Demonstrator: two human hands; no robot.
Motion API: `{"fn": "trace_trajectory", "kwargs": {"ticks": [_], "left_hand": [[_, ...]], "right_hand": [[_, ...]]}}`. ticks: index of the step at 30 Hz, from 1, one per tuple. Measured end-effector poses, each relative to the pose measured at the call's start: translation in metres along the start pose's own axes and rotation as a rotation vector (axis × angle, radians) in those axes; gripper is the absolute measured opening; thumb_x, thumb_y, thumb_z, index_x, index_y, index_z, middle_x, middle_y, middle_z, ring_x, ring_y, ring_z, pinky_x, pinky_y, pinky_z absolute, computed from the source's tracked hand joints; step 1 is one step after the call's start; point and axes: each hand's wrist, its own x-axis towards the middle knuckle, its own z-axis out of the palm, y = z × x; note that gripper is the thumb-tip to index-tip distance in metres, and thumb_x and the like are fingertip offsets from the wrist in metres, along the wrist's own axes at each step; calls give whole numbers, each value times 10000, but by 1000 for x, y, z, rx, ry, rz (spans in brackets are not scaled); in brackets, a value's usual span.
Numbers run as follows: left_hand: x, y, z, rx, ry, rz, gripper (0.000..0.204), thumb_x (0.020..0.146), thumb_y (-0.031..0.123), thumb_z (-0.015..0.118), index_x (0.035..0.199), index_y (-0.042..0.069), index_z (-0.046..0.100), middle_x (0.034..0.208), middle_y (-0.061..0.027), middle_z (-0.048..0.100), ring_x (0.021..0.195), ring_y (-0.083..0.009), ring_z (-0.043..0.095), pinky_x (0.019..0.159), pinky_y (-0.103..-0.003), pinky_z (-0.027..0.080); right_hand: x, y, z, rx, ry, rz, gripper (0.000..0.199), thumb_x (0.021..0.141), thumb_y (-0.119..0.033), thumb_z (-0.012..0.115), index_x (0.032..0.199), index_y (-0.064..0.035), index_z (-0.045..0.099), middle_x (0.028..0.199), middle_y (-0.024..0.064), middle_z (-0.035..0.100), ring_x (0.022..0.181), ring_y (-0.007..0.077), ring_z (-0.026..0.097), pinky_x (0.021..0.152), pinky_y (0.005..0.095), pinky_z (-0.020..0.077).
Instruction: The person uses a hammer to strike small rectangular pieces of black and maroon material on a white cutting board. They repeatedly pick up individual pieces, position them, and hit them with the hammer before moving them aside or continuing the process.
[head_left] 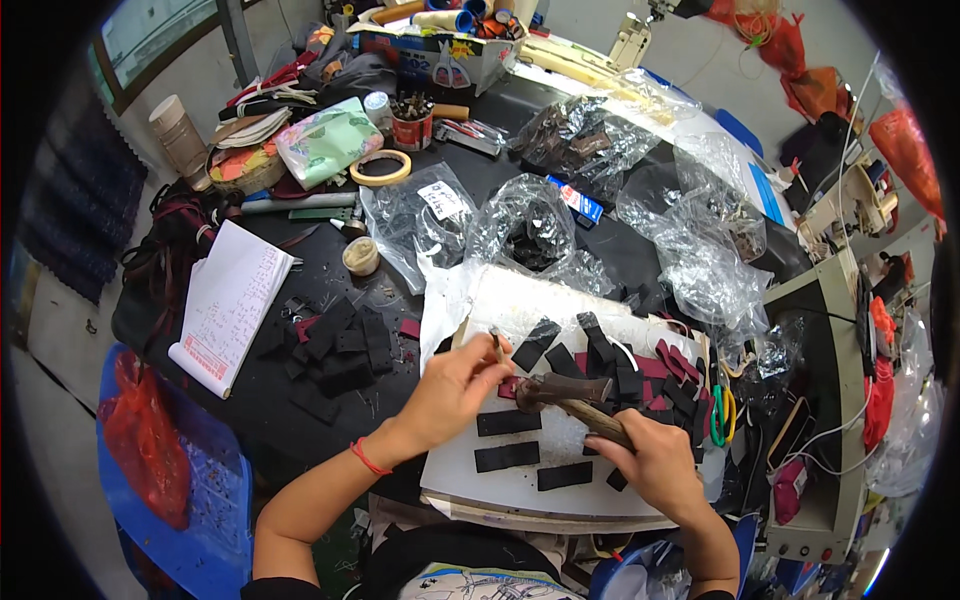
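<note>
My left hand (pixel 455 390) pinches a thin metal punch (pixel 498 345) upright over a maroon fabric piece (pixel 509 387) on the white board (pixel 600 455). The fingers partly hide its lower end. My right hand (pixel 655 460) is wrapped round the wooden handle of a hammer (pixel 563 390). The hammer's dark head lies just right of the punch, apart from it. Below the hammer, black fabric strips (pixel 507 457) lie on the board. More black and maroon strips (pixel 625 365) are heaped on its right side.
Left of the board lies a pile of black pieces (pixel 345 345), with a notebook (pixel 235 300) beyond it. Scissors with green and yellow handles (pixel 722 412) are at the board's right edge. Clear plastic bags (pixel 690 250), a small jar (pixel 361 257) and a tape roll (pixel 381 167) stand farther back.
</note>
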Motion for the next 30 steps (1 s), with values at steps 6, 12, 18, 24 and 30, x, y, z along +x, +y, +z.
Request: {"fn": "trace_trajectory", "kwargs": {"ticks": [6, 12, 18, 24, 30], "left_hand": [[-8, 3, 10, 349, -8, 310, 225, 869, 4, 556, 1090, -4, 520, 939, -197, 619, 767, -379, 641, 575, -429, 504], [-2, -1, 12, 348, 69, 149, 191, 905, 32, 561, 1073, -19, 486, 919, -158, 627, 763, -278, 668, 614, -348, 534], [9, -2, -4, -205, -40, -172, 196, 956, 61, 521, 1113, -44, 470, 957, -129, 635, 891, -166, 665, 797, -274, 555], [3, 6, -7, 74, -101, 43, 152, 939, 47, 539, 1062, -37, 512, 899, -120, 661, 878, -162, 672, 787, -282, 537], [-6, 10, 1, 268, -96, 253, 137, 909, 24, 537, 1040, -10, 513, 866, -165, 632, 804, -314, 655, 674, -380, 514]], "right_hand": [[-3, -16, -28, 424, 405, 138, 237, 766, -123, 760, 879, -29, 574, 613, 84, 602, 480, 152, 565, 510, 295, 470], [9, -9, -18, 129, 147, 73, 270, 832, -226, 721, 835, -47, 519, 620, 134, 559, 523, 304, 570, 474, 376, 431], [-9, 5, 13, -46, 38, 54, 363, 853, -330, 683, 792, -52, 458, 628, 135, 569, 538, 347, 565, 462, 419, 424], [-8, 4, 13, -8, 37, 69, 323, 837, -301, 703, 816, -45, 508, 643, 140, 574, 550, 346, 571, 480, 403, 433], [-3, -8, -28, 277, 362, 87, 153, 816, -101, 696, 865, -18, 577, 591, 24, 534, 475, 96, 522, 440, 272, 409]]}}
